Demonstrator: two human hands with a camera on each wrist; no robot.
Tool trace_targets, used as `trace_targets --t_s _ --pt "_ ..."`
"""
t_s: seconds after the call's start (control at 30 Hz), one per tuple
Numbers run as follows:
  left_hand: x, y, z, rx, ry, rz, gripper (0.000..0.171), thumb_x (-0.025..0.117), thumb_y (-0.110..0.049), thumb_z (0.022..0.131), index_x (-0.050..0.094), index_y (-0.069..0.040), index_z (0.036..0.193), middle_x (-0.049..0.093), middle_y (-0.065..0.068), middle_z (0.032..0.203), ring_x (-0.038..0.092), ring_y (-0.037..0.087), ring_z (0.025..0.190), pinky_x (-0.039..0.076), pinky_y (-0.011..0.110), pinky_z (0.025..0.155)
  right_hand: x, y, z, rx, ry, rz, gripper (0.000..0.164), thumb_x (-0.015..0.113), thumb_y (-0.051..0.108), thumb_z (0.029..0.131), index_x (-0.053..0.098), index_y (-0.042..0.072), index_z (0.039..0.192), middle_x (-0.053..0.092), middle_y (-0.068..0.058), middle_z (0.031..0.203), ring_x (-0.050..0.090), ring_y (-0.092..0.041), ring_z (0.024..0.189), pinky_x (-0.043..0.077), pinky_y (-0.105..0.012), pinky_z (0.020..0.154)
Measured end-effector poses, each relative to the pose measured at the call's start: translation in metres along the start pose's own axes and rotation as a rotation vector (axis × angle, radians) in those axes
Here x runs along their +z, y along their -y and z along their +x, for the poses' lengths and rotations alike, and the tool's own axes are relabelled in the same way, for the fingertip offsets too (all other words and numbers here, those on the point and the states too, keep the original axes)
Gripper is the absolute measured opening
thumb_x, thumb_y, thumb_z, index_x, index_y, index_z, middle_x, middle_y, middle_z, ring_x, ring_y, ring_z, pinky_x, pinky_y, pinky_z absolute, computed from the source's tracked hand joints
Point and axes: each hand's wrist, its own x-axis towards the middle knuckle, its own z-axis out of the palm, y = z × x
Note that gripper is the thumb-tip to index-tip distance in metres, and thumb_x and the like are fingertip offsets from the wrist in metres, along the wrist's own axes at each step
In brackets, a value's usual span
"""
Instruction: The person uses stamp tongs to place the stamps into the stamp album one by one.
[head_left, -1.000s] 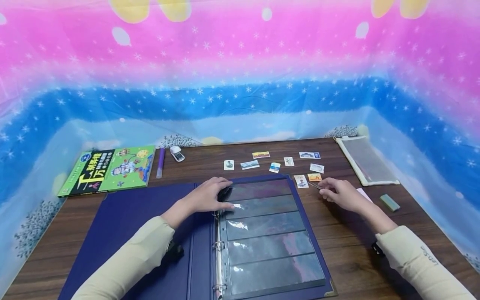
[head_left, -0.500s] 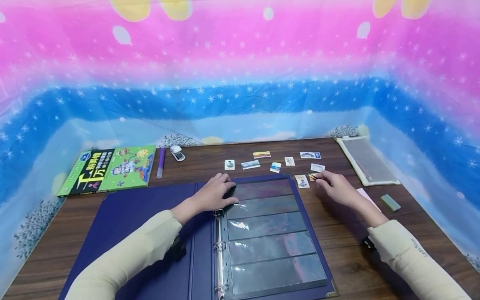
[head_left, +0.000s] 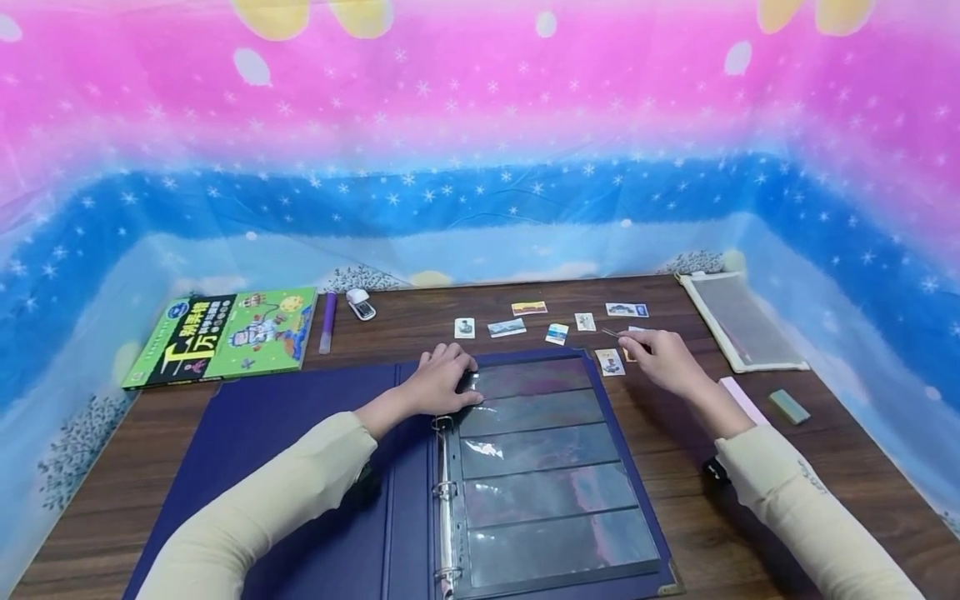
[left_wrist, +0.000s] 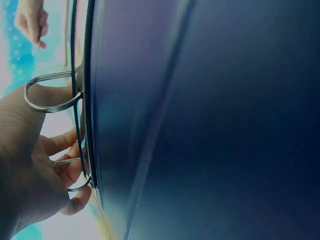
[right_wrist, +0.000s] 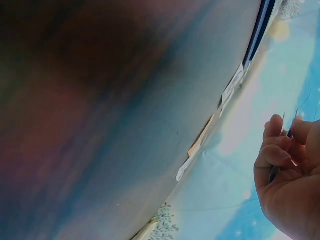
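Observation:
A dark blue ring album [head_left: 300,467] lies spread on the table, with a black page of clear pockets [head_left: 540,450] on its right side. My left hand [head_left: 442,382] rests on the top left corner of that page, near the upper ring. In the left wrist view its thumb and fingers lie loosely about the metal rings [left_wrist: 52,107]. My right hand [head_left: 663,358] pinches slim tweezers [head_left: 611,333], whose two tips stand apart in the right wrist view. Nothing visible sits between the tips. Below them is a portrait stamp [head_left: 610,362]; an orange stamp is mostly hidden by the hand.
Several stamps [head_left: 507,327] lie behind the album. A green book [head_left: 225,333], a purple marker [head_left: 327,323] and a small white-and-grey object [head_left: 361,305] stand back left. On the right are a mesh pouch [head_left: 746,321], a green block [head_left: 790,407] and a pink strip [head_left: 742,400].
My right hand has moved away from the orange stamp, back and to the left, with the tweezers. The left hand has shifted only slightly on the page corner.

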Motion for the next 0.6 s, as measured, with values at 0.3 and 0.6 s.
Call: trace_targets --t_s 0.3,0.6 --pt "0.003 0.002 0.002 0.022 -0.038 0.031 0.042 0.068 -0.038 0.082 0.059 -0.007 0.109 0.054 0.007 0.109 0.043 0.021 0.094 0.032 0.038 0.082 -0.009 -0.013 0.013 0.105 -0.018 0.04 0.04 0.046 0.026 0.098 0.058 -0.004 0.121 0.067 -0.023 0.089 0.043 -0.014 0.051 0.038 -0.03 0.054" --pt "0.004 0.004 0.003 0.044 -0.051 -0.011 0.045 0.068 -0.034 0.082 0.058 -0.003 0.112 0.055 0.01 0.106 0.045 0.024 0.095 0.035 0.04 0.082 -0.025 -0.017 0.022 0.133 -0.001 0.064 0.039 0.045 0.025 0.099 0.057 -0.004 0.123 0.065 -0.025 0.094 0.048 -0.018 0.056 0.038 -0.028 0.052"
